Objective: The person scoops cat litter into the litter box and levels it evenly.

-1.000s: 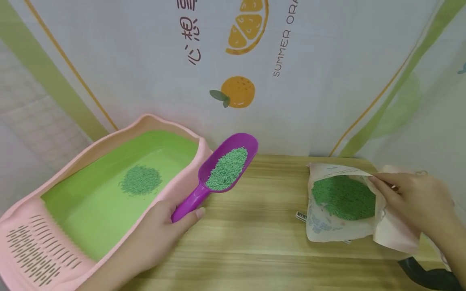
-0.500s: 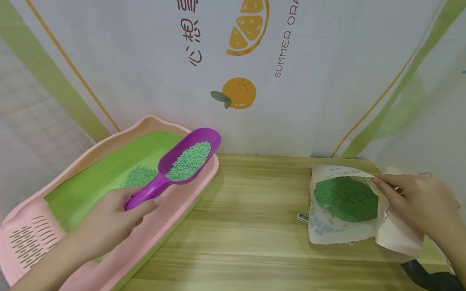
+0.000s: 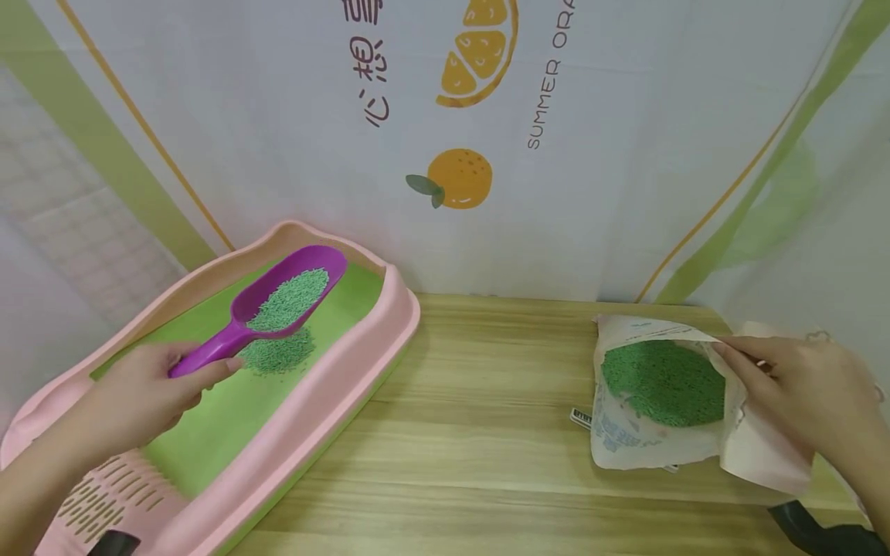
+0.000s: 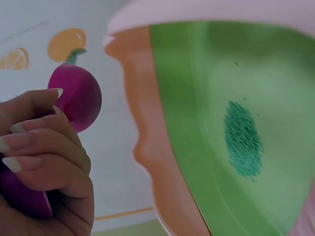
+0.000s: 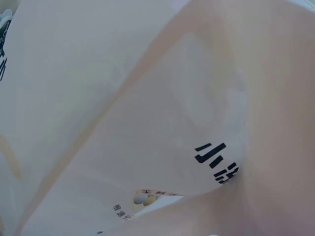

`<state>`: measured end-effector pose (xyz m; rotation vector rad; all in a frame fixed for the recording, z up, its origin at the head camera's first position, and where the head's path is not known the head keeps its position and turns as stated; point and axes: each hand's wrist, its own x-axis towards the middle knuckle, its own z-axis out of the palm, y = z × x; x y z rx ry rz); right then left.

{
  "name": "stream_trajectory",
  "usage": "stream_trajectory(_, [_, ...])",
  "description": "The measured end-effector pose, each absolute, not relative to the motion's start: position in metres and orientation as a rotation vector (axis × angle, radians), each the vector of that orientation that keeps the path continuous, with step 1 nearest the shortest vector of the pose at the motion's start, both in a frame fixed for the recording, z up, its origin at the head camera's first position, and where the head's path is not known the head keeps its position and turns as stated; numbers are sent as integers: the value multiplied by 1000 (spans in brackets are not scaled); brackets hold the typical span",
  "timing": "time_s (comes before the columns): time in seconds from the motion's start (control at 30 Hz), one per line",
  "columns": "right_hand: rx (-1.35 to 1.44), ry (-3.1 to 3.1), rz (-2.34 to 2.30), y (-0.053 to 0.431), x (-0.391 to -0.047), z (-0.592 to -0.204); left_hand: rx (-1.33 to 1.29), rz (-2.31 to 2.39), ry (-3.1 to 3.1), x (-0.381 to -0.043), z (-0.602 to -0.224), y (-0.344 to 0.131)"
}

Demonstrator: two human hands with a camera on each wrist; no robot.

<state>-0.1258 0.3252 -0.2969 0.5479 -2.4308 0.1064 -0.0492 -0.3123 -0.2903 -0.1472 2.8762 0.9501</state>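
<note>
Left hand (image 3: 142, 398): grips purple plastic scoop (image 3: 236, 332) of green pellets (image 3: 292, 300), nine o'clock
Pink-rimmed green plastic tray (image 3: 222, 428): eight o'clock, pellet patch (image 3: 281, 353) inside
Right hand (image 3: 813, 386): pinches white printed bag (image 3: 626, 440) containing pellets, four o'clock

Two hands show, the left hand (image 3: 142, 398) and the right hand (image 3: 810, 386), with one scoop (image 3: 271, 284), one tray (image 3: 334, 363) on the left and one bag (image 3: 629, 442) on the right. Green pellets (image 3: 281, 353) lie in three lots. The far cloth (image 3: 278, 154) bears one whole orange (image 3: 460, 179) and one orange slice (image 3: 481, 52).
</note>
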Motion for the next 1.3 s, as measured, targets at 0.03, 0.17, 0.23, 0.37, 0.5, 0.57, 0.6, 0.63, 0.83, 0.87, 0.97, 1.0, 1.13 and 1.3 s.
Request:
stream_trajectory(0.03, [547,-2431,106,325,-126,-297,-144,924,2883,-50,-293,-316])
stream_trajectory(0.17, [561,-2411,115,325,-124,-298,-150,836,2889,-55,-301,-327])
stream_trajectory(0.23, [566,-2403,125,326,-124,-298,-149,812,2883,-57,-304,-331])
stream_trajectory(0.37, [556,-2417,124,327,-123,-298,-135,798,2852,-61,-308,-340])
stream_trajectory(0.5, [549,-2429,112,328,-123,-298,-122,785,2808,-67,-311,-348])
stream_trajectory(0.57, [552,-2421,114,328,-123,-298,-112,774,2789,-70,-312,-351])
stream_trajectory(0.6, [557,-2410,116,328,-123,-299,-111,770,2780,-72,-313,-352])
stream_trajectory(0.63, [559,-2405,117,328,-123,-299,-103,766,2773,-73,-313,-353])
stream_trajectory(0.83, [540,-2437,144,324,-121,-300,-79,769,2710,-81,-319,-360])
stream_trajectory(0.87, [534,-2448,151,324,-121,-299,-80,772,2698,-83,-320,-362])
stream_trajectory(0.97, [529,-2462,155,323,-121,-300,-89,777,2667,-88,-324,-365])
stream_trajectory(1.0, [523,-2465,150,323,-121,-300,-89,774,2661,-90,-325,-366])
stream_trajectory(1.13, [526,-2456,148,323,-122,-301,-95,762,2641,-95,-325,-367])
stream_trajectory(1.3, [528,-2442,164,322,-123,-302,-97,739,2619,-98,-321,-366])
